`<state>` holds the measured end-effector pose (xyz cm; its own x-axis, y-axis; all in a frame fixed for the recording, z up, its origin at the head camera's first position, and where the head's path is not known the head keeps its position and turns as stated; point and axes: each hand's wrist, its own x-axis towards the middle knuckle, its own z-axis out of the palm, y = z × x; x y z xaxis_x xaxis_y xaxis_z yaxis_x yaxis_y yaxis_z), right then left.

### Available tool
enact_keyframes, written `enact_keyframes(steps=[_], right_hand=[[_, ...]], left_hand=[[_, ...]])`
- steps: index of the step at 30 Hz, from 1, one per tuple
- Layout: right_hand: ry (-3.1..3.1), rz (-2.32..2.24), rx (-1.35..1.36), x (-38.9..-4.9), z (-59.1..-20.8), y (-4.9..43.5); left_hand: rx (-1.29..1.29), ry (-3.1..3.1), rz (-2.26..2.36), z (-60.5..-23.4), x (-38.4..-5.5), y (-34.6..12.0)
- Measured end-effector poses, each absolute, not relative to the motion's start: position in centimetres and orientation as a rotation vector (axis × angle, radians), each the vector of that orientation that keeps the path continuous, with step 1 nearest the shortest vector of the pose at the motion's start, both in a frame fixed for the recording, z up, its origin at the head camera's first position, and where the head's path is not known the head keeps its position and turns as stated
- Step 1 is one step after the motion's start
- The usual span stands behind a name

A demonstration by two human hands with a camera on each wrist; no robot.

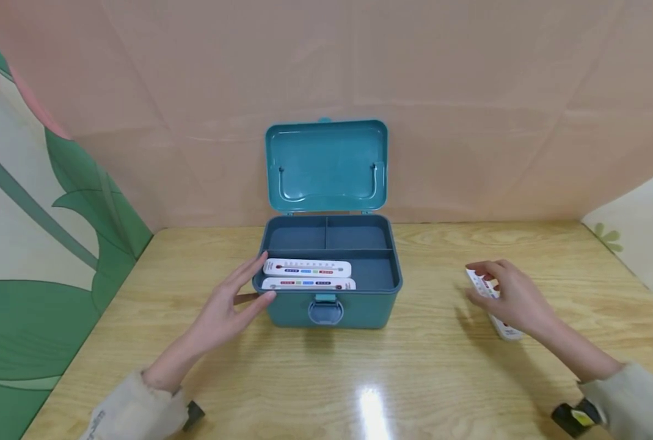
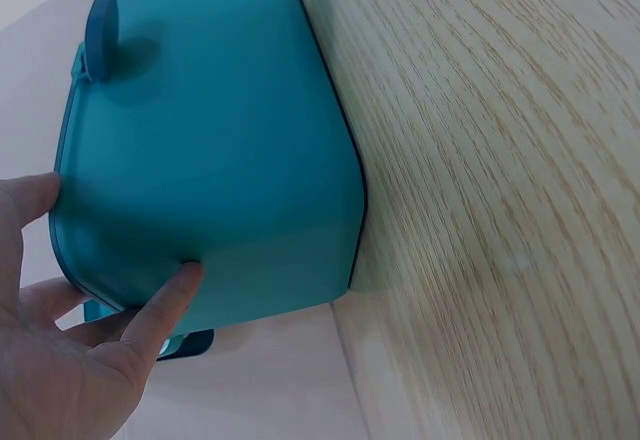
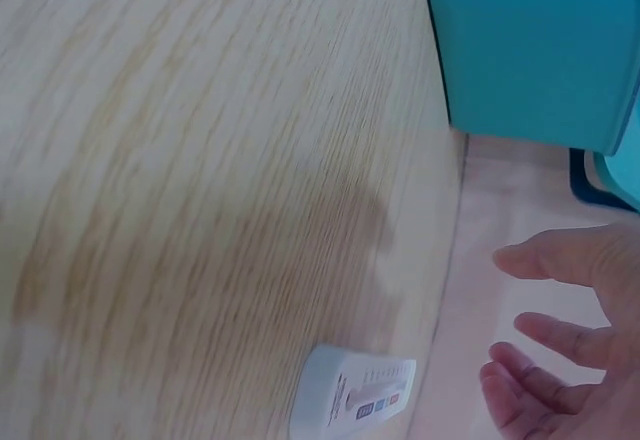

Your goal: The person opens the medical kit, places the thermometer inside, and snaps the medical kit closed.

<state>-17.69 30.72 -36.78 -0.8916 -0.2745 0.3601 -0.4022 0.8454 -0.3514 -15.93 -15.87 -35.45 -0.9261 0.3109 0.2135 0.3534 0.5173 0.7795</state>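
Note:
A teal storage box [image 1: 290,313] stands with its lid [image 1: 326,162] raised at the back. Inside its front compartment lie two white strip thermometers, one farther back [image 1: 306,267] and one [image 1: 308,285] along the front wall. My left hand [image 1: 224,311] touches the box's left end with spread, fairly straight fingers; the left wrist view shows fingertips on the teal wall [image 2: 220,160]. At the right, my right hand [image 1: 515,302] hovers over another white thermometer [image 1: 507,332] lying on the table. In the right wrist view its fingers [image 3: 550,255] are apart, not touching that thermometer [image 3: 365,400].
The box sits on a light wood-grain table [image 1: 425,366], near its back edge. Two small rear compartments [image 1: 359,233] are split by a divider. Behind rises a pinkish cloth [image 1: 469,110], and a green leaf-patterned panel [image 1: 24,318] stands at the left.

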Motion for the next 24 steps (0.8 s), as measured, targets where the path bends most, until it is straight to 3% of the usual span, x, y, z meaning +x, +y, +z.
enact_keyframes(steps=[24], right_hand=[[-3.054, 0.516, 0.405, -17.2, -37.6, 32.7]], left_hand=[[-0.575, -2.71, -1.391, -35.5, -15.8, -15.8]])
